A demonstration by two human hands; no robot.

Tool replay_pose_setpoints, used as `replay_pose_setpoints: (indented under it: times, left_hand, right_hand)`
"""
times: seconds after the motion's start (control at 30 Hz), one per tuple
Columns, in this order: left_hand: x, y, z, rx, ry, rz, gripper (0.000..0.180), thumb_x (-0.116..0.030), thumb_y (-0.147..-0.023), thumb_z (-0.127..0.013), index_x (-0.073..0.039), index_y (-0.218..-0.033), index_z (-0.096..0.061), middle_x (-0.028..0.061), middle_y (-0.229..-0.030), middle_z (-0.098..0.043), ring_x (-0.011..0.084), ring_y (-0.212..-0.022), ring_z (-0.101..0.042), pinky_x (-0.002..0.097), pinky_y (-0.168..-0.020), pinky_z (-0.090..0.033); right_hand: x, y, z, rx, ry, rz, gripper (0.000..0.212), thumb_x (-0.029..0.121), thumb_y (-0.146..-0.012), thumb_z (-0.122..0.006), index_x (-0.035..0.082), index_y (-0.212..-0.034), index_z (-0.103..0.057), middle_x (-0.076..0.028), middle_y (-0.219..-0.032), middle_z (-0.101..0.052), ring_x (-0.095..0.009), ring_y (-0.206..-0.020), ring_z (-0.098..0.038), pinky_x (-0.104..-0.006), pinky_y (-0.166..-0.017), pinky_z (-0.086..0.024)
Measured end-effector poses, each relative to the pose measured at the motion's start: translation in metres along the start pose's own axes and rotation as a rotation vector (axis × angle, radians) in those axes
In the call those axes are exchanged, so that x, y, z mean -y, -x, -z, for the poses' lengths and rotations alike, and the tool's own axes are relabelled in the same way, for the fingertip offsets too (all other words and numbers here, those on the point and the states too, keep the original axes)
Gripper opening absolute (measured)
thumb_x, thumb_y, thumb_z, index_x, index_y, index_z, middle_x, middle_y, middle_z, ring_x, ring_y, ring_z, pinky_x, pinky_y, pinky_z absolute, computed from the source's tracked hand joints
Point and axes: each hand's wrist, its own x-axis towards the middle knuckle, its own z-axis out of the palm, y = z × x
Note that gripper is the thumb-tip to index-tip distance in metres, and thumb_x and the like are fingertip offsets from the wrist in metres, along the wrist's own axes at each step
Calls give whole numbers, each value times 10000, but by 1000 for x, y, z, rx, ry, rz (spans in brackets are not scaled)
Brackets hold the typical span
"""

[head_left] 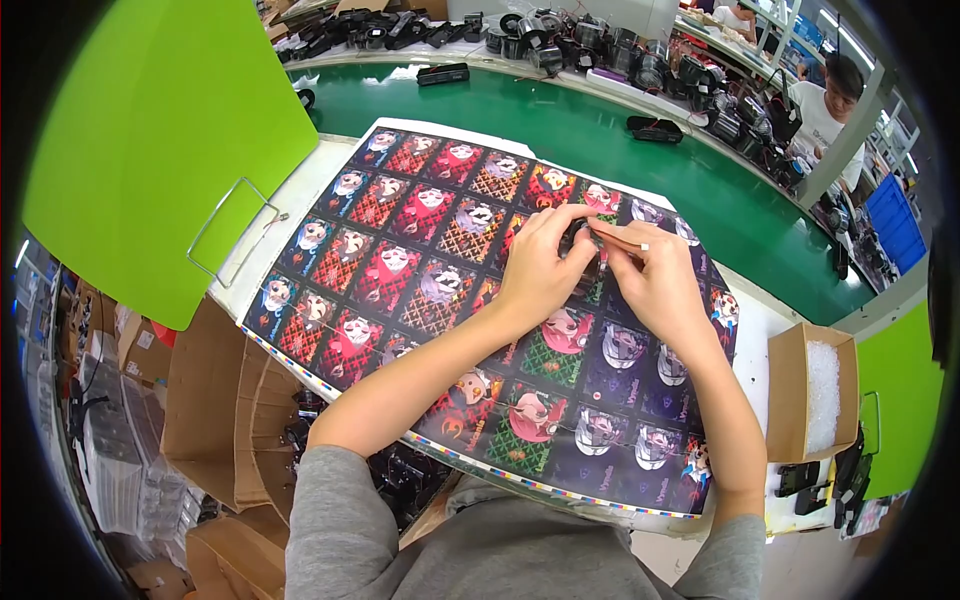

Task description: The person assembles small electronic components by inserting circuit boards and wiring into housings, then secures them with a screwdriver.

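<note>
A large printed sheet (384,205) with rows of colourful cartoon-character cards lies across the white work surface in front of me. Over its far right half, my left hand (548,258) and my right hand (655,280) meet with fingertips almost touching. Both are closed, thumbs and fingers pinched together. Between them a small dark thing (577,236) shows in part. The fingers cover most of it, so I cannot tell its kind. A ring is on a finger of my right hand.
Beyond the sheet runs a green conveyor belt (545,100) bearing a few black parts. Heaped black devices (600,45) line its far side. An open cardboard box (790,395) with clear plastic stands at right. A person (835,105) is across the belt. Green panels (165,130) flank me.
</note>
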Motion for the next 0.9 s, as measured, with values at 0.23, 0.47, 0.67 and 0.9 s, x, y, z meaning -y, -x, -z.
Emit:
replay_pose_setpoints:
  times: [0.23,0.47,0.67,0.9]
  left_hand:
    - [3,2,-4,-5,41,-2,288,-72,-794,-551,-44,-1079,-584,140,-926,-624,270,-835,-600,337,-754,-455]
    - [3,4,-7,-84,56,51,261,-48,-790,-539,-20,-1041,-608,151,-886,-645,215,-782,-627,300,-701,-478]
    - [1,1,-8,-104,95,43,235,-99,-765,-559,1,-970,-612,177,-825,-611,324,-754,-578,396,-680,-450]
    - [0,-1,-4,-62,-65,-111,254,-78,-729,-572,-11,-970,-614,142,-741,-567,293,-703,-536,392,-637,-432]
  right_hand:
    - [-6,3,-13,-127,-31,31,266,14,-740,-573,19,-998,-641,-161,-755,-607,-307,-660,-608,-385,-607,-471]
    - [1,9,-23,-147,359,113,282,32,-738,-579,68,-1017,-607,-99,-780,-567,-286,-651,-611,-376,-547,-503]
    - [-3,9,-30,-221,468,161,282,56,-728,-589,77,-1009,-601,-75,-758,-548,-241,-661,-621,-363,-506,-498]
    - [-9,7,-26,-258,455,225,278,59,-716,-594,78,-994,-600,-75,-774,-567,-234,-678,-624,-346,-485,-500]
